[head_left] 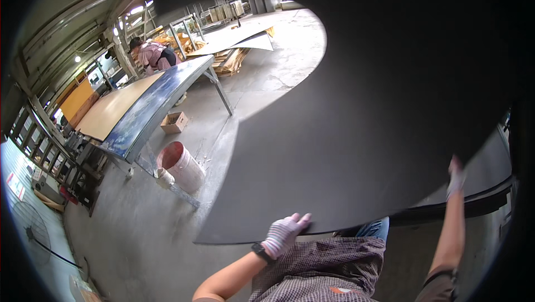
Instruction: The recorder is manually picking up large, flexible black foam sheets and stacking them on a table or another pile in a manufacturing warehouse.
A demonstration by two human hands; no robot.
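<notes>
"What do the hands have?"
"The left hand (283, 236), in a white striped glove, has its fingers closed on the near edge of a big, black, flat sheet (334, 151)."
"And the right hand (456, 179)?"
"It's up at the sheet's right edge, in a pale glove. It's blurry, so I can't tell if its fingers are open or closed."
"Where is the sheet?"
"It's up in front of the person's body, tilted, and it hides a lot of the room."
"What is past its left side?"
"A round, dirty, pinkish-white bucket (192, 172) is on the grey floor (139, 218). A small, brown, open box (175, 125) is behind it. Both are near a long bench with grey metal legs (146, 134). Its top is blue and tan."
"Is anyone else there?"
"Yes, another person in a pinkish top (151, 55) bends over, past the bench."
</notes>
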